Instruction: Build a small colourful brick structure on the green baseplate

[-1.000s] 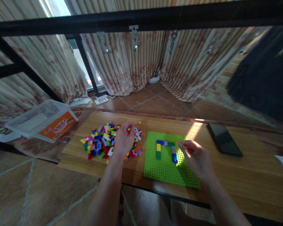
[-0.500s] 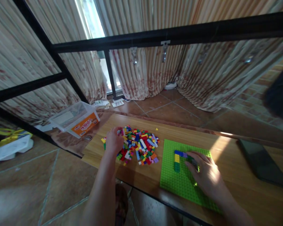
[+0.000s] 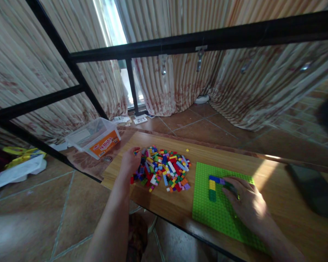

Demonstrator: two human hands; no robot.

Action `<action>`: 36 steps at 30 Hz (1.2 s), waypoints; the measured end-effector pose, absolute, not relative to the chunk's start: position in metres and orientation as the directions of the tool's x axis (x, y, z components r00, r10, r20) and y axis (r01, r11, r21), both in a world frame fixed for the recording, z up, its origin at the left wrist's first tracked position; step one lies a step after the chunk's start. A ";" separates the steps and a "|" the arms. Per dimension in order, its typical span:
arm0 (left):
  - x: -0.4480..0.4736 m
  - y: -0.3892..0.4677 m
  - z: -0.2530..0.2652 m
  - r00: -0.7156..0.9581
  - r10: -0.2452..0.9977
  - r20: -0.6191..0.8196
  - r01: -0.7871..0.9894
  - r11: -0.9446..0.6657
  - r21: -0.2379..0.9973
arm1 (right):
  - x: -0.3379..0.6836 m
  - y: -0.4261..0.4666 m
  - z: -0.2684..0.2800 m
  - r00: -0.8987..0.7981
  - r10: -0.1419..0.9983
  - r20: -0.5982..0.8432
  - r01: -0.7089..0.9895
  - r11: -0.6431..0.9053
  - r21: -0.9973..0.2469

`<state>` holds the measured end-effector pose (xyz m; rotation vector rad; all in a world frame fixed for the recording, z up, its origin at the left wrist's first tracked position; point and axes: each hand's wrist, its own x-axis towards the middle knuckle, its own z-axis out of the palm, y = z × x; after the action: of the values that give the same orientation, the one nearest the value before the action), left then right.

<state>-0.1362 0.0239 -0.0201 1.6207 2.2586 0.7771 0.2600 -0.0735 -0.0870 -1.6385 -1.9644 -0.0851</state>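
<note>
My left hand (image 3: 129, 160) is at the left edge of a loose pile of small toy bricks (image 3: 164, 165). Its fingers are curled with tiny coloured bits by the fingertips, too small to name. On the right, a green studded baseplate (image 3: 203, 207) carries an L of joined bricks: a blue brick (image 3: 214, 178), a yellow brick (image 3: 212, 185), a green brick (image 3: 212, 195) and a purple brick (image 3: 222, 181). My right hand (image 3: 247, 198) rests over the plate, thumb and fingers around a dark green brick (image 3: 230, 186) beside the purple one. The palm hides part of the plate.
Wooden table (image 3: 164, 202) under everything; a dark phone-like slab (image 3: 311, 189) lies at its right. One yellow brick (image 3: 187, 150) sits apart behind the pile. A clear plastic box (image 3: 98, 136) with an orange label stands beyond the left end. A black metal rail (image 3: 175, 46) crosses behind.
My left hand has drawn slightly left within the pile, uncovering bricks at its left side. The right hand stays on the baseplate. The whole view has shifted a little.
</note>
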 end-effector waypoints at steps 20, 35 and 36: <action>-0.109 0.027 -0.011 -0.299 0.949 0.099 0.918 0.257 0.302 | 0.252 -0.080 -0.064 -0.023 0.916 0.401 0.865 0.219 -0.451; -0.111 0.026 -0.012 -0.201 0.979 -0.020 0.926 0.197 0.321 | 0.262 -0.086 -0.055 0.057 0.912 0.406 0.766 0.221 -0.604; -0.110 0.025 -0.012 -0.196 0.981 -0.018 0.933 0.192 0.306 | 0.262 -0.086 -0.056 0.055 0.912 0.407 0.769 0.221 -0.599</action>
<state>-0.1104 0.0250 -0.0116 1.8433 2.2539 0.3367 0.2620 -0.0861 -0.0557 -1.5732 -1.7366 0.2367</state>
